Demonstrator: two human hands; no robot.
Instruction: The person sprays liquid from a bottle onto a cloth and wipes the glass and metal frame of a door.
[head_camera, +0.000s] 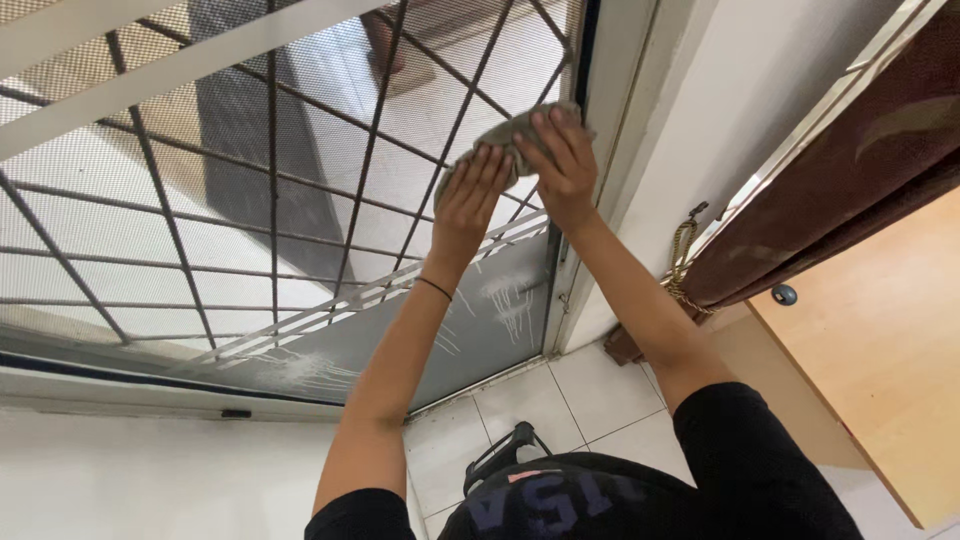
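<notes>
Against the mesh security door (250, 230), close to its right frame edge, both hands press a grey-green cloth (505, 135). Left hand (470, 200) lies flat with fingers stretched over the cloth's lower part; right hand (562, 165) curls loosely over its upper part. I judge the cloth could catch on the diagonal bars, or fingers could scrape the mesh, because both palms push hard.

My one camera, worn on the head, looks steeply down, close on a glass door (300, 200) and tiled floor (560, 400).
</notes>
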